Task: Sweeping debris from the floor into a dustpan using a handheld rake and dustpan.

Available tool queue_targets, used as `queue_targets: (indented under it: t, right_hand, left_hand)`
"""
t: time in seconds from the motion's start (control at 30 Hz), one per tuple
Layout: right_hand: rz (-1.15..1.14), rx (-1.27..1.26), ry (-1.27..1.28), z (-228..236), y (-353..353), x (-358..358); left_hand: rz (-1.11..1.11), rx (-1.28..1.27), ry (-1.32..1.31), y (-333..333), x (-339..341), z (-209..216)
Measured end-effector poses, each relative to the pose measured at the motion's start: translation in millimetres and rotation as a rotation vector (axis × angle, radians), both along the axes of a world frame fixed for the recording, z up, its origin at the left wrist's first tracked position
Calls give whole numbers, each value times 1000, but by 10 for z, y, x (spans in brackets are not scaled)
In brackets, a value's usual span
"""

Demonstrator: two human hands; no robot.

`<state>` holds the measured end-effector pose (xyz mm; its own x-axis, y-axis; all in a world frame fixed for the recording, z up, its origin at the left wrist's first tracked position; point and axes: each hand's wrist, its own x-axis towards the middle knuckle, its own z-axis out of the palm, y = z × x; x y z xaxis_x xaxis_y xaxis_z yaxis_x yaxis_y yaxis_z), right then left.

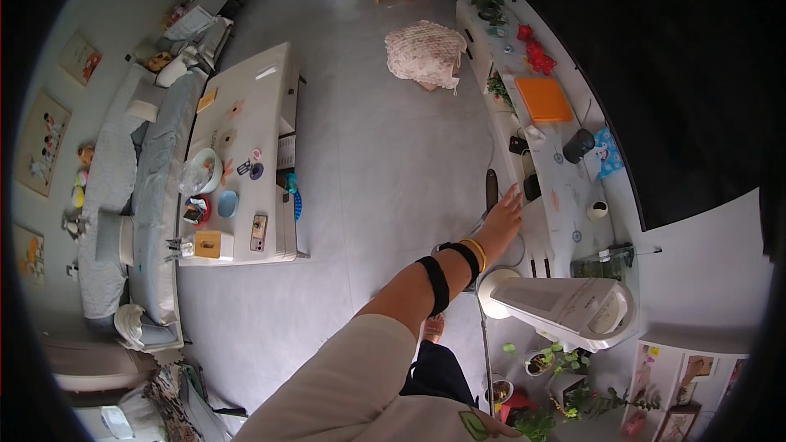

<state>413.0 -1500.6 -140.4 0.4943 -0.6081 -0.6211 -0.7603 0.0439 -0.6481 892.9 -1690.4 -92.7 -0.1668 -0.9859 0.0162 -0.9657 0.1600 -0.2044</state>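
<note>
My left hand (503, 214) reaches out to the right with its fingers stretched, by the near end of the long white TV cabinet (565, 205). Nothing shows in its fingers; whether the fingertips touch the cabinet front I cannot tell. Black straps and a gold bangle (475, 252) circle the forearm. Beside the hand is a long dark object (491, 188), its kind unclear. Dark items (532, 187) sit in the cabinet's open shelf near the fingertips. My right hand is out of view. Just below my left hand stands a tall white appliance (548, 299) on a round base.
On the cabinet lie an orange box (544, 99), a black cylinder (578, 146) and red figures. Potted plants (539, 362) stand at the lower right. A low table (246, 115) and grey sofa (160, 164) are left. A cloth-covered object (426, 51) stands ahead.
</note>
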Motion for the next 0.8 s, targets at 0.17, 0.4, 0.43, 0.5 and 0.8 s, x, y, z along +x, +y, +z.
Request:
queue_targets:
  t: [0.17,0.4,0.43,0.5,0.8]
  right_hand:
    - [-82,38,-42,-47,76,181]
    - [-182,93,-88,-118,218,424]
    - [-195,101,-93,-122,237,443]
    - [-231,113,-96,-116,288,445]
    - [-280,163,-157,-115,196,464]
  left_hand:
    - [27,133,4,-175,85,-276]
    - [96,74,75,-101,281,-478]
    - [37,151,-26,-97,339,-486]
    - [-33,229,-119,-34,372,-445]
    - [-7,449,7,1121,873,-419]
